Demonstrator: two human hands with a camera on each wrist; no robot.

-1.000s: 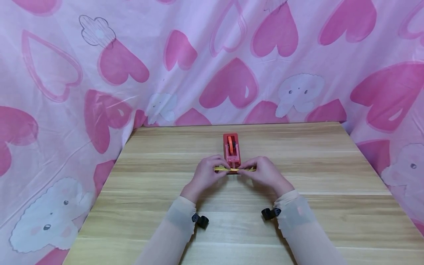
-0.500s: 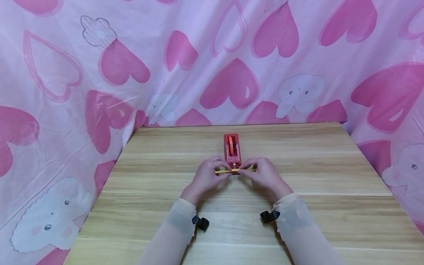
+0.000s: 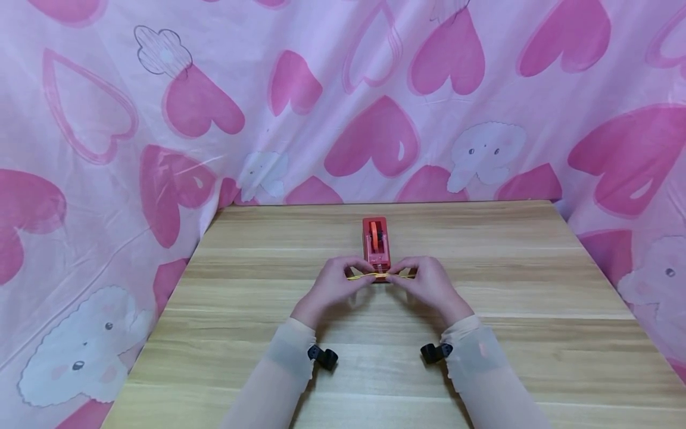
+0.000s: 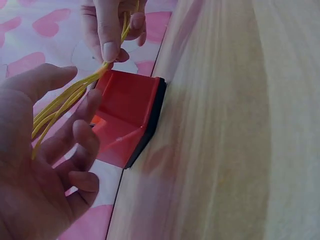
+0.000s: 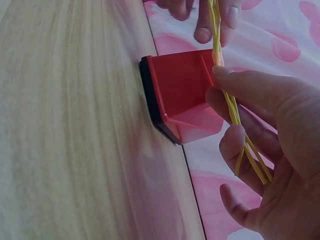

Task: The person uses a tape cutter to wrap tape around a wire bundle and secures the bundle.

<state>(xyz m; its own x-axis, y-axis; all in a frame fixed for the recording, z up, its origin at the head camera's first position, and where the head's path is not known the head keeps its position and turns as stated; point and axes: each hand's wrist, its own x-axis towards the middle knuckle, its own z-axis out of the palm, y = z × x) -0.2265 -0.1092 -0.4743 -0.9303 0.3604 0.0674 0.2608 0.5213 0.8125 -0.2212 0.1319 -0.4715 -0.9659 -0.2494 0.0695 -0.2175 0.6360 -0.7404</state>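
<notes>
In the head view both hands meet at the near end of a red tape dispenser (image 3: 377,256) with an orange roll (image 3: 374,236) inside. Between them stretches a bundle of thin yellow strands (image 5: 231,107), with an orange-tinted wrap (image 5: 218,59) around its middle. My right hand (image 3: 431,286) pinches the bundle between thumb and index finger beside that wrap; the strands' loose ends (image 5: 257,162) trail past its curled fingers. My left hand (image 3: 329,289) has thumb and fingers on either side of the other half (image 4: 62,102), loosely around it. The bundle overlaps the dispenser in both wrist views.
The dispenser stands on a black base (image 4: 150,127) on a wood-grain table (image 3: 257,250). A pink heart-patterned cloth (image 3: 370,137) hangs behind the table and at both sides. A small black camera is strapped to each wrist.
Both hands stay almost in place at the dispenser's near end. The left thumb and index finger have parted slightly, and the bundle looks narrower in the head view.
</notes>
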